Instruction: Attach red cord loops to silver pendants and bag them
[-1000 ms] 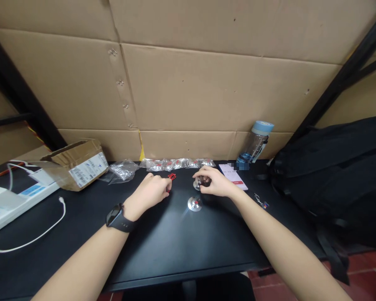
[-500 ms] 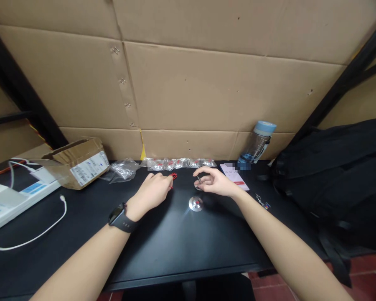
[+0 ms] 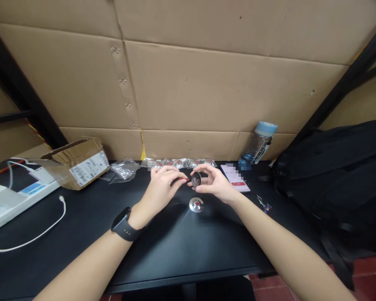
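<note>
My left hand (image 3: 159, 186), with a black watch (image 3: 125, 223) on its wrist, pinches a thin red string (image 3: 184, 179) between thumb and fingers. The string's tip is close to a round metal yo-yo half (image 3: 196, 179). My right hand (image 3: 217, 183) grips that half by its rim, tilted up on edge with its dark face turned toward the left hand. Whether string and metal touch is too small to tell. Below the hands, a second shiny yo-yo half (image 3: 196, 205) with a red centre lies flat on the black table (image 3: 181, 246).
Several bagged metal pieces (image 3: 175, 163) line the cardboard wall, near a crumpled plastic bag (image 3: 123, 169). On the left are an open cardboard box (image 3: 81, 163) and a power strip (image 3: 25, 196). A phone (image 3: 235, 177), keychain (image 3: 265, 205), bottle (image 3: 257, 144) and black backpack (image 3: 335, 184) are on the right.
My left hand has moved right with the red string, up to my right hand. The yo-yo half in my right hand has turned, so its dark face now shows.
</note>
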`<state>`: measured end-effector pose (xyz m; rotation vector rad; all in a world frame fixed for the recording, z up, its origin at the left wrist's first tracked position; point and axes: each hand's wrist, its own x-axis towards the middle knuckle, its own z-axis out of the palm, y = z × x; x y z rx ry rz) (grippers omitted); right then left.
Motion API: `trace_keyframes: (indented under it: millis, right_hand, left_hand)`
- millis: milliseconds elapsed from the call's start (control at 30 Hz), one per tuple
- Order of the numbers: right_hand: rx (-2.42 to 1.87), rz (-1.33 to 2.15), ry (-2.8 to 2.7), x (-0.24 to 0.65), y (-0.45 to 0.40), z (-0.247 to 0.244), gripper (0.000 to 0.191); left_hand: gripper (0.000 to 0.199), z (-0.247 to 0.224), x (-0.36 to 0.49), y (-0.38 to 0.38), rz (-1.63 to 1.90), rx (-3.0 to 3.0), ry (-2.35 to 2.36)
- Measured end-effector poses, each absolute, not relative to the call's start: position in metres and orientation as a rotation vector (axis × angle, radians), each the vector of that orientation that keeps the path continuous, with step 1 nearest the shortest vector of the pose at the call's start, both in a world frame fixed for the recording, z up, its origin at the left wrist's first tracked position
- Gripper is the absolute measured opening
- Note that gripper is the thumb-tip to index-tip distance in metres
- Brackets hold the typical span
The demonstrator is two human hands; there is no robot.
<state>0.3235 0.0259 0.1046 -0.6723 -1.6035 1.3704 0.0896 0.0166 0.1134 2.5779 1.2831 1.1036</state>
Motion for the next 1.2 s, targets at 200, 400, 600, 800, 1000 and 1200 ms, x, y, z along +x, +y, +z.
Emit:
trace_keyframes:
  millis: [200, 400, 600, 800, 1000, 1200]
  right_hand:
    - [-0.666, 1.278, -1.540, 0.313, 0.022, 0.097, 0.064]
    - [-0.717, 1.122, -1.593, 0.304, 0.013, 0.096, 0.048]
    - [-0.779, 0.963, -1.669, 0.301, 0.008, 0.098, 0.041]
    - [-0.779, 0.953, -1.684, 0.301, 0.007, 0.096, 0.045]
    - [-0.766, 0.872, -1.870, 0.308, 0.010, 0.105, 0.026]
    - [-0.838, 0.563, -2.053, 0.313, 0.013, 0.113, 0.013]
  left_hand:
    - [0.012, 0.110, 0.097, 0.008, 1.323, 2.638, 1.320]
    - [0.011, 0.108, 0.103, 0.002, 1.371, 2.658, 1.331]
    - [0.009, 0.109, 0.104, -0.001, 1.378, 2.659, 1.296]
    - [0.009, 0.106, 0.104, -0.001, 1.369, 2.679, 1.312]
    - [0.007, 0.109, 0.100, 0.004, 1.387, 2.669, 1.356]
    - [0.007, 0.108, 0.101, 0.005, 1.374, 2.656, 1.327]
